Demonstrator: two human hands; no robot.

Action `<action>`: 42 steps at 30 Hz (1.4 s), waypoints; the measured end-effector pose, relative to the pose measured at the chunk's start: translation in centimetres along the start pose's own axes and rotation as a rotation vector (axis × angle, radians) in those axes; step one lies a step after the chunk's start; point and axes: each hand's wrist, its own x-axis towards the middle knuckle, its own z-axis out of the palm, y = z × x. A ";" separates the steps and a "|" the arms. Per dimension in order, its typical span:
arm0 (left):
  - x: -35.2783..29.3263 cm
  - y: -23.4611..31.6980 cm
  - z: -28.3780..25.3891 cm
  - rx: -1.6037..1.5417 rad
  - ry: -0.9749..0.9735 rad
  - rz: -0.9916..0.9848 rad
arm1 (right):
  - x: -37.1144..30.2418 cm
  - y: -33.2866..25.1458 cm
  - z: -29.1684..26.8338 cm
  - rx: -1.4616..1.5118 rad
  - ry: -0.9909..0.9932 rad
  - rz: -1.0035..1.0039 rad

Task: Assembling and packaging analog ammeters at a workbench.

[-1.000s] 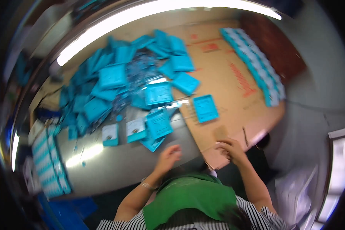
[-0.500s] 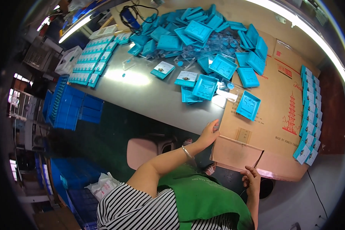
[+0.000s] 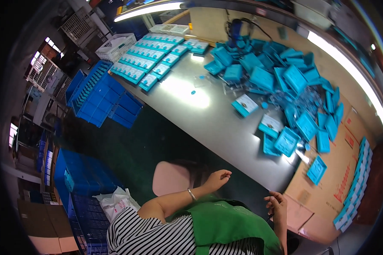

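Note:
My left hand (image 3: 218, 179) hangs in the air in front of the metal table (image 3: 217, 127), its fingers loosely curled in, with nothing visible in them. To its right, my right hand (image 3: 277, 205) is bent at the fingers, which stand apart and hold nothing, close to the cardboard flap (image 3: 300, 211). A single teal tray (image 3: 316, 170) lies on the cardboard sheet (image 3: 332, 185) beyond. Two card-topped teal boxes (image 3: 244, 105) sit on the table beside a heap of empty teal trays (image 3: 261, 78) and clear plastic pieces (image 3: 278, 100).
Rows of finished-looking teal boxes (image 3: 134, 66) fill the table's far left; more boxes (image 3: 356, 187) line the right edge. Blue crates (image 3: 100, 102) stand left on the floor. A pink stool (image 3: 170, 177) is near my left forearm. A white bag (image 3: 116, 205) rests on a blue crate.
The view has swung left, so the table and trays appear farther right. My left hand has drawn back from the table's edge toward my body. My right hand looks much the same.

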 end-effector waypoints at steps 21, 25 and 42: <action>8.7 0.0 -6.0 -0.053 -0.216 0.020 | 7.7 -8.7 6.8 -0.295 0.028 -0.081; 8.1 2.7 -2.6 -0.186 -0.418 -0.091 | 4.1 -8.2 -0.4 -0.292 0.278 -0.056; 9.2 4.8 24.3 -0.003 -0.364 -0.191 | -16.2 11.9 -59.8 -0.524 1.639 -0.071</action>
